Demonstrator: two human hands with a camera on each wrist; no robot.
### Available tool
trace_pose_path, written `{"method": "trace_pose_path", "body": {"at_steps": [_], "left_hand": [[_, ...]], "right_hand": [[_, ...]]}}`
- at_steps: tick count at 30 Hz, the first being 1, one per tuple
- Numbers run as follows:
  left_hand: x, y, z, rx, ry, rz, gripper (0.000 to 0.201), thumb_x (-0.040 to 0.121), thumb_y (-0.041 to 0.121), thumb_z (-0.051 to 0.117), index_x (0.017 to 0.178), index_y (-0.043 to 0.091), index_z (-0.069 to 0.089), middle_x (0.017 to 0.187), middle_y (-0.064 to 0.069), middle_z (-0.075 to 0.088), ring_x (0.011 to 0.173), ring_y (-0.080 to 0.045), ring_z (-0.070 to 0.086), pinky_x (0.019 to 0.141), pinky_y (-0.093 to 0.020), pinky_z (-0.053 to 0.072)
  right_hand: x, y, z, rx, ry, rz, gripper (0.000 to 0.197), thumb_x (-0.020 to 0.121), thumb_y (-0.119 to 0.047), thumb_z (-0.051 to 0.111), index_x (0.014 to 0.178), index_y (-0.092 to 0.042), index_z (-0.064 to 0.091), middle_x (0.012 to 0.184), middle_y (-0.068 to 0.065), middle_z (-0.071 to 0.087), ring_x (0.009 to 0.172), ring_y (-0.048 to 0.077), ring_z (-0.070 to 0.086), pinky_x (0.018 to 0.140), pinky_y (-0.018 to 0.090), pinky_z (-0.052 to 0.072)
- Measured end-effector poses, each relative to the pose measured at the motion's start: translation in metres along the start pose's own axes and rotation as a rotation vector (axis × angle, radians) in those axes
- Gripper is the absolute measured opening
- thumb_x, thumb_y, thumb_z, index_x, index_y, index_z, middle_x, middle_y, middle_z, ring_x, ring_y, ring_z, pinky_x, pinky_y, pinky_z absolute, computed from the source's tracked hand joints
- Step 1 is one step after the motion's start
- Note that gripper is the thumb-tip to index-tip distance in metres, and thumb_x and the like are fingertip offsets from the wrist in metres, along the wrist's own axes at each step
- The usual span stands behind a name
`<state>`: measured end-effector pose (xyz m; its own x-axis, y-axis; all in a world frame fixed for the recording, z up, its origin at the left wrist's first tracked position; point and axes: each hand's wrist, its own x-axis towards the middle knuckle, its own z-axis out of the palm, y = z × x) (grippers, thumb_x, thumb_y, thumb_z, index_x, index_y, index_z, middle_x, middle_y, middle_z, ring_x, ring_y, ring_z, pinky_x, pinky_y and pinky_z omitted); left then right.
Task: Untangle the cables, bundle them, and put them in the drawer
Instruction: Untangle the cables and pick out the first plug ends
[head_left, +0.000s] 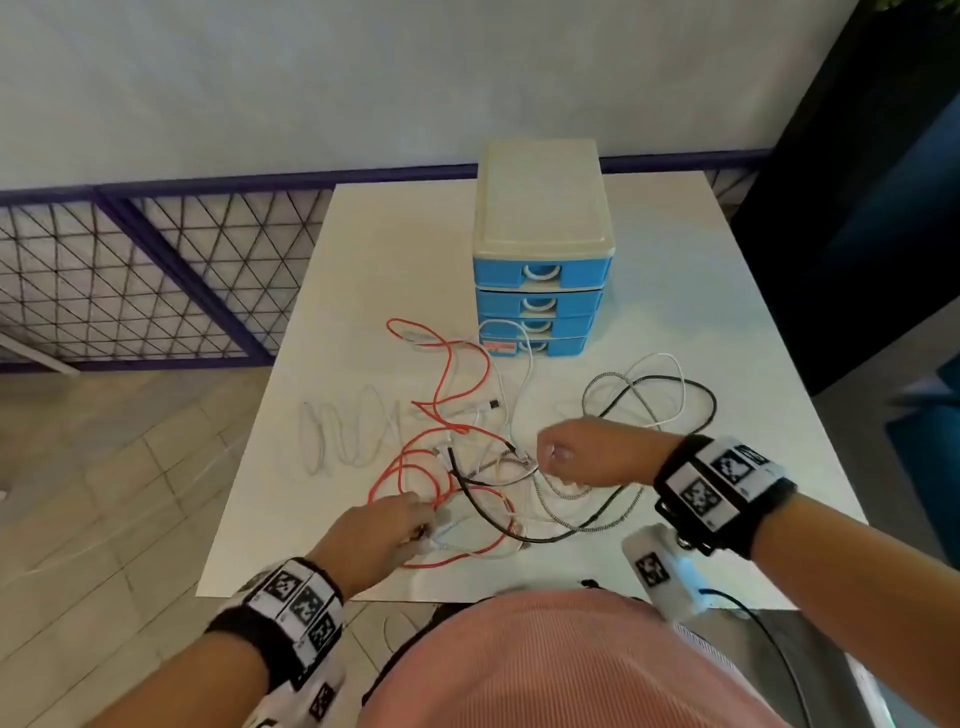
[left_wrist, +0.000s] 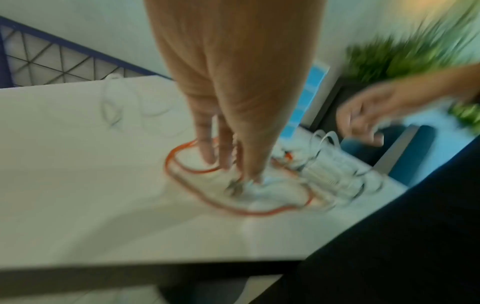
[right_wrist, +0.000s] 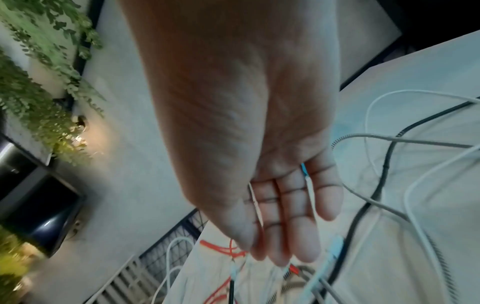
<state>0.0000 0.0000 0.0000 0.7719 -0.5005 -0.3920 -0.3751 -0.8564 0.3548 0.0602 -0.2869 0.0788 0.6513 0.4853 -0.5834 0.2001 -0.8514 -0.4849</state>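
Observation:
A tangle of cables lies on the white table (head_left: 395, 249): a red cable (head_left: 448, 364), white ones, a black cable (head_left: 712, 410) and a braided cable (head_left: 597, 385). My left hand (head_left: 418, 519) reaches down into the near side of the tangle. In the blurred left wrist view its fingertips (left_wrist: 249, 179) meet on a white cable end (left_wrist: 257, 188) inside a red loop (left_wrist: 176, 156). My right hand (head_left: 545, 453) hovers over the middle of the tangle. Its fingers (right_wrist: 283, 226) are straight, close together and hold nothing. The blue drawer unit (head_left: 540, 270) stands behind, all drawers closed.
A loose white cable (head_left: 343, 431) lies apart at the table's left side. A purple mesh fence (head_left: 156, 280) runs beyond the left and far edges. A dark panel and plants (left_wrist: 405, 55) stand to the right. The near table edge is at my body.

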Motion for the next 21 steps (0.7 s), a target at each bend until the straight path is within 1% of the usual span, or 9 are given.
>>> {"method": "trace_pose_path", "body": {"at_steps": [2, 4, 6, 8, 10, 12, 15, 18, 21], "left_hand": [[0.003, -0.002, 0.002, 0.071, 0.012, 0.028, 0.018, 0.093, 0.042, 0.047, 0.108, 0.034, 0.052, 0.108, 0.016, 0.05, 0.101, -0.004, 0.05, 0.068, -0.025, 0.042], [0.004, -0.002, 0.006, 0.083, 0.049, 0.057, 0.021, 0.095, 0.041, 0.044, 0.113, 0.035, 0.052, 0.109, 0.015, 0.051, 0.103, -0.004, 0.05, 0.067, -0.022, 0.039], [0.006, -0.002, 0.009, 0.104, 0.077, 0.081, 0.026, 0.096, 0.04, 0.04, 0.12, 0.037, 0.049, 0.107, 0.014, 0.053, 0.101, -0.006, 0.052, 0.067, -0.022, 0.04], [0.006, -0.001, 0.011, 0.154, 0.087, 0.085, 0.034, 0.094, 0.046, 0.03, 0.122, 0.036, 0.048, 0.105, 0.012, 0.056, 0.097, -0.007, 0.054, 0.059, -0.018, 0.036], [0.005, 0.0, 0.011, 0.135, 0.073, 0.065, 0.037, 0.092, 0.049, 0.031, 0.12, 0.034, 0.049, 0.103, 0.012, 0.054, 0.095, -0.008, 0.054, 0.055, -0.014, 0.028], [0.005, 0.001, 0.01, 0.109, 0.043, 0.058, 0.026, 0.093, 0.044, 0.041, 0.114, 0.031, 0.049, 0.104, 0.012, 0.05, 0.095, -0.008, 0.052, 0.058, -0.019, 0.035], [0.005, 0.0, 0.007, 0.038, -0.015, -0.001, 0.009, 0.092, 0.032, 0.05, 0.097, 0.026, 0.047, 0.098, 0.013, 0.046, 0.089, -0.007, 0.047, 0.069, -0.029, 0.044], [0.011, 0.004, -0.009, -0.01, -0.028, -0.042, 0.012, 0.091, 0.027, 0.054, 0.09, 0.026, 0.041, 0.097, 0.009, 0.044, 0.087, -0.011, 0.046, 0.074, -0.034, 0.047], [0.025, 0.024, -0.052, -0.158, 0.03, 0.016, 0.011, 0.087, 0.02, 0.06, 0.088, 0.022, 0.05, 0.092, 0.005, 0.055, 0.082, -0.014, 0.053, 0.075, -0.035, 0.048]], "right_hand": [[0.011, 0.004, -0.005, 0.123, 0.101, 0.017, 0.016, 0.094, -0.017, 0.045, 0.092, -0.021, 0.06, 0.079, -0.012, 0.055, 0.079, 0.017, 0.062, 0.078, 0.032, 0.051], [0.02, 0.009, -0.009, 0.164, 0.155, 0.046, 0.017, 0.094, -0.015, 0.045, 0.094, -0.02, 0.061, 0.083, -0.006, 0.059, 0.075, 0.017, 0.065, 0.074, 0.028, 0.051], [0.025, 0.015, -0.009, 0.243, 0.166, 0.078, 0.018, 0.094, -0.013, 0.044, 0.096, -0.016, 0.062, 0.086, 0.001, 0.063, 0.07, 0.015, 0.064, 0.068, 0.022, 0.049], [0.026, 0.017, -0.008, 0.286, 0.167, 0.092, 0.019, 0.094, -0.012, 0.044, 0.098, -0.015, 0.063, 0.086, 0.002, 0.065, 0.071, 0.016, 0.065, 0.07, 0.022, 0.051], [0.027, 0.018, -0.009, 0.298, 0.169, 0.096, 0.019, 0.094, -0.013, 0.044, 0.097, -0.015, 0.062, 0.085, 0.001, 0.066, 0.073, 0.018, 0.066, 0.078, 0.028, 0.051], [0.028, 0.018, -0.01, 0.306, 0.176, 0.09, 0.019, 0.094, -0.012, 0.044, 0.097, -0.016, 0.062, 0.086, 0.001, 0.067, 0.075, 0.019, 0.067, 0.08, 0.029, 0.051], [0.029, 0.015, -0.011, 0.313, 0.184, 0.081, 0.02, 0.094, -0.012, 0.043, 0.098, -0.015, 0.062, 0.089, 0.002, 0.068, 0.074, 0.018, 0.067, 0.074, 0.024, 0.05], [0.028, 0.012, -0.014, 0.315, 0.193, 0.036, 0.02, 0.095, -0.013, 0.044, 0.098, -0.017, 0.063, 0.09, 0.001, 0.069, 0.078, 0.018, 0.069, 0.077, 0.026, 0.053], [0.026, 0.002, -0.019, 0.385, 0.187, -0.042, 0.024, 0.099, -0.016, 0.042, 0.103, -0.013, 0.066, 0.097, 0.002, 0.072, 0.088, 0.016, 0.07, 0.079, 0.025, 0.052]]}}
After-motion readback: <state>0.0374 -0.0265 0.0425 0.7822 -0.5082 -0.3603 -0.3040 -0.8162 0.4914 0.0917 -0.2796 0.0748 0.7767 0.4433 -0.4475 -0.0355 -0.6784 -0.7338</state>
